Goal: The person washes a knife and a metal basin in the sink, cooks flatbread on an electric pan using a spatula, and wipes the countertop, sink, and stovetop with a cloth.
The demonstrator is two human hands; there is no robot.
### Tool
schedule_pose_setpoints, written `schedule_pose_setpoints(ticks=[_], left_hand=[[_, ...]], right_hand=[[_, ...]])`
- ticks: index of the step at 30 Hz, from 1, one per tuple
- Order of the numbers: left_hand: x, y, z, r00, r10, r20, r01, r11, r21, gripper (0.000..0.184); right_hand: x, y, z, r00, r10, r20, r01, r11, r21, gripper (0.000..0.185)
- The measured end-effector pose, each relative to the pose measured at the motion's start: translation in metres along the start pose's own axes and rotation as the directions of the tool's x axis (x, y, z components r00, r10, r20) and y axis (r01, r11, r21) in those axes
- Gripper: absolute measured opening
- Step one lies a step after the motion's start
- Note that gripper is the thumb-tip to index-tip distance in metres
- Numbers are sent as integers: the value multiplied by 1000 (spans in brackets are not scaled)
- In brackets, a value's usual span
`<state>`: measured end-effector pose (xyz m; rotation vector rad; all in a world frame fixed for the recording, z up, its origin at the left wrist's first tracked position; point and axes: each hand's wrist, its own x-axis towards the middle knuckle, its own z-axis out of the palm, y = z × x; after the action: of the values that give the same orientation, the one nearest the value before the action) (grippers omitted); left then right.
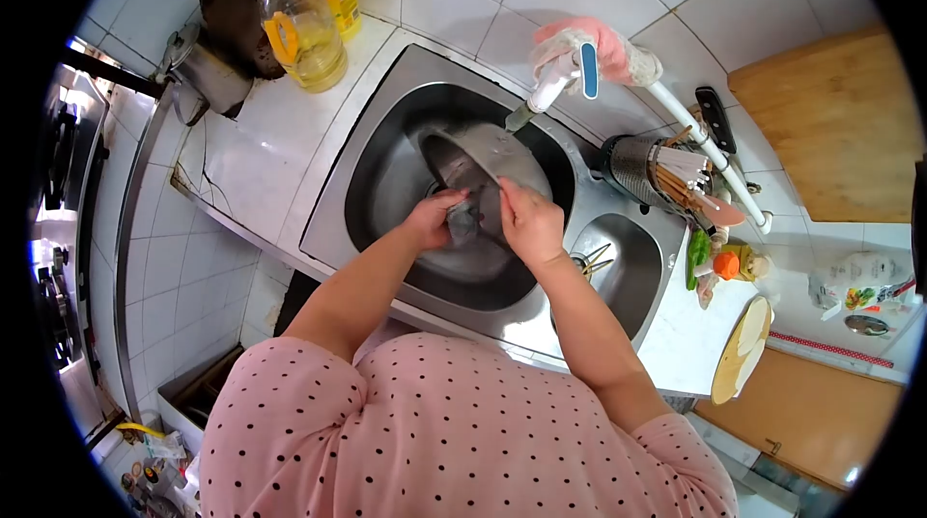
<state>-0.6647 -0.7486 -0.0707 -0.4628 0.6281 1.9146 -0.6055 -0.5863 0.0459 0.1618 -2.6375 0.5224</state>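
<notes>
A steel sink (338, 219) fills the middle of the counter, and in its larger left basin a metal bowl (517, 159) sits tilted on the near side of the white tap (552, 84), mouth turned left and near. The right hand (533, 224) grips the bowl's right rim, fingers closed on the edge, while the left hand (431, 219), beside the mouth, clasps a small grey piece (463, 223), possibly a cloth
</notes>
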Motion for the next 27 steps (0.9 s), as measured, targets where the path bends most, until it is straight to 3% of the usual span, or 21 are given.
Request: schedule_pose_setpoints(ticks=[2, 5, 8, 11, 14, 15, 18, 19, 21, 24, 26, 27], left_hand=[[-4, 4, 6, 996, 75, -54, -75, 997, 8, 25], [12, -5, 0, 969, 247, 28, -248, 968, 26, 24], [8, -1, 17, 971, 241, 9, -241, 970, 27, 21], [23, 4, -2, 984, 133, 115, -128, 990, -51, 13], [2, 16, 32, 961, 224, -161, -187, 958, 219, 17], [-6, 19, 51, 913, 275, -301, -174, 930, 325, 29], [-1, 20, 34, 932, 233, -277, -138, 936, 324, 30], [-2, 19, 34, 923, 257, -286, -138, 916, 376, 31], [-7, 17, 36, 906, 302, -298, -131, 867, 480, 32], [-7, 22, 22, 921, 264, -288, 34, 682, 731, 35], [-6, 37, 9, 827, 558, -65, -126, 297, 947, 36], [-3, 47, 7, 757, 647, 92, -175, 64, 982, 36]], right_hand=[[1, -8, -3, 993, -85, 83, 89, 995, -44, 24], [2, -11, 4, 980, -187, 73, 186, 982, 13, 25], [5, -15, 5, 977, -201, 73, 201, 980, 10, 24], [9, -15, 5, 985, -145, 97, 150, 988, -47, 23], [6, -11, 10, 999, 32, 0, -32, 999, 14, 21], [4, -8, 12, 993, 109, -54, -106, 993, 60, 20], [-2, 2, 12, 928, 361, -91, -342, 923, 176, 21], [-3, 5, 10, 858, 513, 13, -499, 829, 254, 24], [-4, 7, 6, 809, 588, -18, -558, 777, 292, 24], [-11, 22, 9, 764, 640, -82, -574, 732, 367, 26], [-6, 18, -3, 703, 710, -32, -625, 638, 449, 27], [-13, 29, 5, 713, 696, -82, -598, 665, 448, 28]])
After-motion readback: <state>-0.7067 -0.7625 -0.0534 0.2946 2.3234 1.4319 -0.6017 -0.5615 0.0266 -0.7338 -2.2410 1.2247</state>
